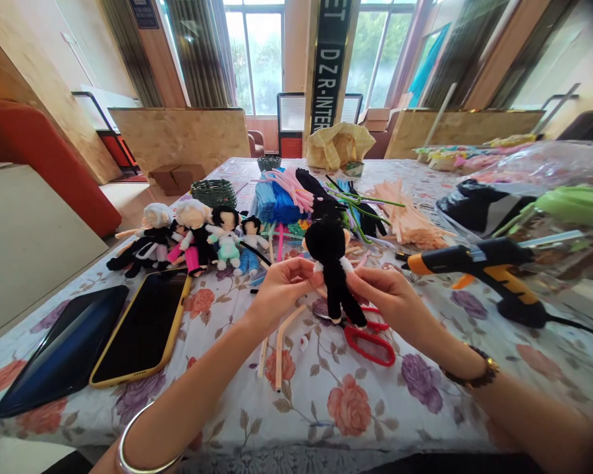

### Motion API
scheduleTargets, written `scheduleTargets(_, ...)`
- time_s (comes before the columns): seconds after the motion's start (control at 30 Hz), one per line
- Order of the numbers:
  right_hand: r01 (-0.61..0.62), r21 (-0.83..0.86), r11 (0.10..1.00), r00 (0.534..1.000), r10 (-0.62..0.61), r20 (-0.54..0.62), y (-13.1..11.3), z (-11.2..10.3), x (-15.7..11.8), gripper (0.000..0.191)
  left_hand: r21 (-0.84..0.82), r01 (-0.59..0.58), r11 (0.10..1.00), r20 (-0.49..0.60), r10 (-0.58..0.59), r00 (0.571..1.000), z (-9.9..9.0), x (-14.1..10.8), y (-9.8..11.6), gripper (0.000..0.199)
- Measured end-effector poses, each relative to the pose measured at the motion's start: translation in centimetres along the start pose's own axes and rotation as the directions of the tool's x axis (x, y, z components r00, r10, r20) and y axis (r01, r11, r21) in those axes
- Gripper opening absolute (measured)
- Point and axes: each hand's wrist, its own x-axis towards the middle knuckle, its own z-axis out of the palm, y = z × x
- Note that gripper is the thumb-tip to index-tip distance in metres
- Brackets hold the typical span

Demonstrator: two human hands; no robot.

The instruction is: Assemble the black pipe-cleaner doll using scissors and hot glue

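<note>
Between my two hands a small fuzzy doll (333,280) is held upright above the table, its black hair and black body turned toward me. My left hand (294,280) pinches it at its left side, near a bit of white at the arm. On the other side my right hand (378,288) grips it by the other arm. Red-handled scissors (370,345) lie beneath the doll, their blades mostly hidden. Beige pipe cleaners (279,359) rest on the cloth below my left hand. A black and orange glue gun (479,263) lies to the right of my right hand.
Several finished dolls (192,237) sit in a row at the left, behind two phones (143,329). Bundles of coloured pipe cleaners (286,197) are piled at the back, with peach ones (405,214) beside them. Dark baskets (215,193) and a yellow bag (338,148) stand farther off.
</note>
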Motion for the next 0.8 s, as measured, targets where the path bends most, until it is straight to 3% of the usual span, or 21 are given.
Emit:
scheduleTargets(0.2,-0.025,0.016,1.000,0.999,0.024,0.046,0.1,-0.4,0.0,0.039,-0.067,0.055,0.996,0.072,-0.051,0.996,0.1,0.1,0.0,0.027)
scheduleTargets(0.27,-0.009,-0.059,0.998,0.999,0.011,0.035,0.1,-0.4,0.0,0.040,-0.049,0.042,0.998,0.059,-0.039,0.998,0.1,0.1,-0.1,0.026)
scheduleTargets(0.37,0.006,-0.304,0.953,1.000,-0.012,-0.017,0.2,-0.4,0.1,0.041,0.024,-0.010,1.000,0.009,0.009,1.000,0.1,0.0,0.0,0.023)
scheduleTargets(0.47,0.015,-0.467,0.884,0.987,-0.089,-0.136,0.2,-0.3,0.1,0.038,0.097,-0.055,0.994,-0.063,0.062,0.996,0.2,0.0,0.1,0.023)
scheduleTargets(0.57,0.083,-0.532,0.842,0.943,-0.240,-0.233,0.0,0.0,-0.2,0.045,0.128,-0.081,0.988,-0.131,0.098,0.987,0.3,0.0,0.1,0.023)
scheduleTargets(0.67,0.181,-0.624,0.760,0.905,-0.377,-0.198,0.1,0.5,-0.5,0.046,0.122,-0.093,0.988,-0.160,0.112,0.981,0.3,0.0,0.1,0.024)
scheduleTargets(0.8,0.212,-0.678,0.704,0.905,-0.404,-0.136,0.8,1.1,-0.7,0.049,0.128,-0.073,0.989,-0.115,0.088,0.989,0.5,-0.2,0.1,0.023)
